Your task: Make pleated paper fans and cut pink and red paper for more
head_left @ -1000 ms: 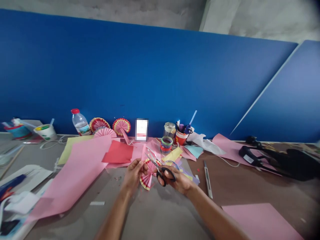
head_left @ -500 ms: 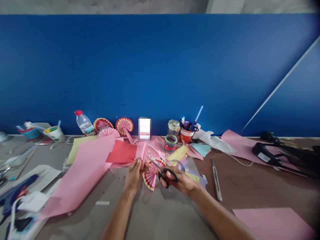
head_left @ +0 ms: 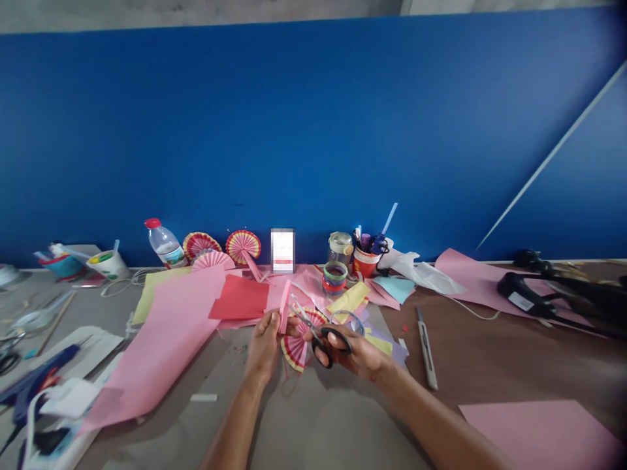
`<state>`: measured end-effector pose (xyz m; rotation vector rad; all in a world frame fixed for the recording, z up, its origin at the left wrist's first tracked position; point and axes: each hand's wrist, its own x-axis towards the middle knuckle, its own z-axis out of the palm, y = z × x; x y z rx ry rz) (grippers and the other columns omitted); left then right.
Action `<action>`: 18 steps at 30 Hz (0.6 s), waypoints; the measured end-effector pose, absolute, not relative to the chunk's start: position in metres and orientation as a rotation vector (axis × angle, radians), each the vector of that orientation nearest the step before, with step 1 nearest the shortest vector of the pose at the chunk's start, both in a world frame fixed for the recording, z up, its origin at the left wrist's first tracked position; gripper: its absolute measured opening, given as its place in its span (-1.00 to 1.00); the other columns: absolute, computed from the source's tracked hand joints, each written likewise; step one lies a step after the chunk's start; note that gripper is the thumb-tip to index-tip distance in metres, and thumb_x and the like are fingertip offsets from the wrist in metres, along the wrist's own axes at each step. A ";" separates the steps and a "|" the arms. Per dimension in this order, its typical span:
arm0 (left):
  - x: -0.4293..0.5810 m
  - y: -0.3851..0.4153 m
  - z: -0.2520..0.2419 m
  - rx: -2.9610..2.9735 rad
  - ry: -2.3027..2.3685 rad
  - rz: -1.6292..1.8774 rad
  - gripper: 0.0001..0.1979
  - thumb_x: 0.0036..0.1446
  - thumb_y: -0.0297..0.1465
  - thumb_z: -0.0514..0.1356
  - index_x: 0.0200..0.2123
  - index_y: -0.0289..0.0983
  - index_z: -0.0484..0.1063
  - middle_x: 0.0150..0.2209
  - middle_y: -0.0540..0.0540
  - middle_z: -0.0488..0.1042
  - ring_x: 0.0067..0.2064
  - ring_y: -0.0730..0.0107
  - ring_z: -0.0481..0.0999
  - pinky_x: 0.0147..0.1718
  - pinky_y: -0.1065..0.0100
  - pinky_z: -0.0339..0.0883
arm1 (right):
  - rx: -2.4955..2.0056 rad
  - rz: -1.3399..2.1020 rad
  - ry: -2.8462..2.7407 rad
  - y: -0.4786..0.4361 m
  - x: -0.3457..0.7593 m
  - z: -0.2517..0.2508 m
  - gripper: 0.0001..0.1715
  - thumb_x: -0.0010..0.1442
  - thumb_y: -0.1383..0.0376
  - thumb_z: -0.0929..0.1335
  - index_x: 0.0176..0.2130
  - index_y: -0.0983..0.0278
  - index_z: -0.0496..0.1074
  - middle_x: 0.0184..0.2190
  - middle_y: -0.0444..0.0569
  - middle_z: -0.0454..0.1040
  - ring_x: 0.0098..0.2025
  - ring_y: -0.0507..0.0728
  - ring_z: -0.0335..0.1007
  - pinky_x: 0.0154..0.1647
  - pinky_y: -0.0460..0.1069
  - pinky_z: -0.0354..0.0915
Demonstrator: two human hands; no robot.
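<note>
The table spreads out in front of you, and a big pink sheet lies on it, over to the left. Your right hand and your left hand are close to each other, with a small gap between them. A folded pink fan with a red and yellow edge shows in that gap (your fingers hide some of it). Your right fingers are in the black loops of the scissors, which point up and left. Your left fingers pinch a thin pink strip. Its long side runs up from your fingers, with the top leaning a little right. The strip is just left of the scissors' tips; I cannot tell if they touch it.
</note>
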<state>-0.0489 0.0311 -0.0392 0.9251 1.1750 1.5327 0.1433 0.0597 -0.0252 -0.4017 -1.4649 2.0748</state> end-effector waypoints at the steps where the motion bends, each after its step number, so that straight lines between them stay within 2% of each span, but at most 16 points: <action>1: -0.049 0.030 -0.039 0.960 1.199 1.510 -0.63 0.11 -0.10 0.13 -0.36 -0.31 0.47 -0.40 -0.13 0.58 -0.45 0.36 0.52 -0.36 0.33 0.37 | -0.393 2.075 -1.453 0.060 0.143 -0.027 -0.40 0.07 -0.11 0.36 -0.17 0.35 0.47 -0.55 -0.10 0.35 -0.52 -0.01 0.14 -0.46 -0.08 0.01; 8: -0.044 0.027 -0.033 1.173 1.255 1.366 -0.60 0.13 -0.06 0.08 -0.37 -0.30 0.43 -0.45 -0.10 0.53 -0.47 0.35 0.47 -0.37 0.32 0.33 | -0.358 2.095 -1.213 0.068 0.144 -0.031 -0.46 0.05 -0.07 0.38 -0.19 0.32 0.45 -0.52 -0.09 0.35 -0.48 0.02 0.13 -0.46 -0.07 -0.02; 12: -0.045 0.030 -0.036 1.239 1.310 1.361 -0.60 0.11 -0.04 0.09 -0.41 -0.29 0.39 -0.62 0.05 0.33 -0.58 0.48 0.27 -0.53 0.43 0.16 | -0.369 2.140 -1.058 0.070 0.147 -0.022 -0.47 -0.02 -0.08 0.43 -0.25 0.28 0.46 -0.53 -0.11 0.32 -0.48 0.02 0.12 -0.46 -0.07 -0.02; 15: -0.049 0.034 -0.042 1.281 1.371 1.387 -0.61 0.11 -0.05 0.10 -0.44 -0.29 0.38 -0.65 0.11 0.19 -0.59 0.53 0.13 -0.55 0.45 0.05 | -0.358 2.200 -0.979 0.072 0.148 -0.023 -0.49 -0.06 -0.06 0.45 -0.26 0.27 0.48 -0.51 -0.12 0.32 -0.48 0.01 0.11 -0.47 -0.08 -0.01; 18: -0.053 0.036 -0.046 1.299 1.379 1.402 -0.62 0.12 -0.06 0.10 -0.45 -0.28 0.36 -0.64 0.11 0.17 -0.57 0.52 0.12 -0.53 0.44 0.03 | -0.385 2.206 -0.923 0.072 0.148 -0.026 -0.53 -0.06 -0.02 0.46 -0.27 0.26 0.48 -0.37 -0.08 0.39 -0.49 -0.02 0.10 -0.47 -0.10 0.02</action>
